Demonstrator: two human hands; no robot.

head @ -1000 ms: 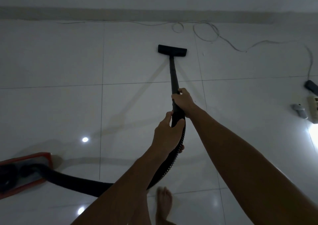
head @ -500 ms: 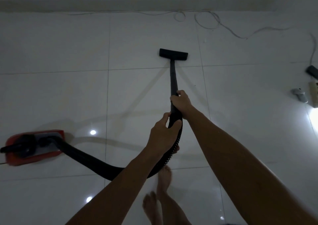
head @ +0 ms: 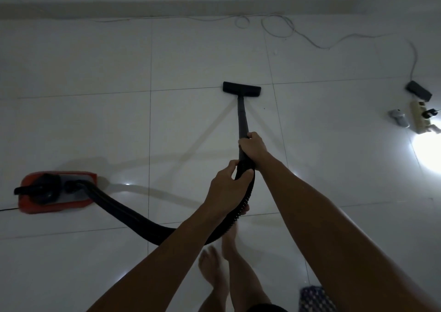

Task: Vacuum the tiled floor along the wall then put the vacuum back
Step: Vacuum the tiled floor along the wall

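Note:
A black floor nozzle (head: 241, 89) lies flat on the white tiled floor (head: 95, 125), well short of the wall's skirting (head: 143, 7). Its black wand (head: 242, 118) runs back toward me. My right hand (head: 253, 148) grips the wand higher up. My left hand (head: 228, 189) grips the handle end just behind it, where the ribbed black hose (head: 133, 216) begins. The hose curves left to the red vacuum body (head: 56, 191) on the floor.
A thin white cable (head: 279, 29) loops along the wall. At the right lie a power strip (head: 421, 117), a black adapter (head: 418, 90), a small grey object (head: 398, 117) and a bright light patch. My bare feet (head: 214, 264) stand below the hose. A patterned mat corner (head: 315, 298) shows bottom right.
The nozzle has been drawn back from the wall toward me. I have stepped backward, so the red vacuum body now shows fully at the left. Both hands keep their grip.

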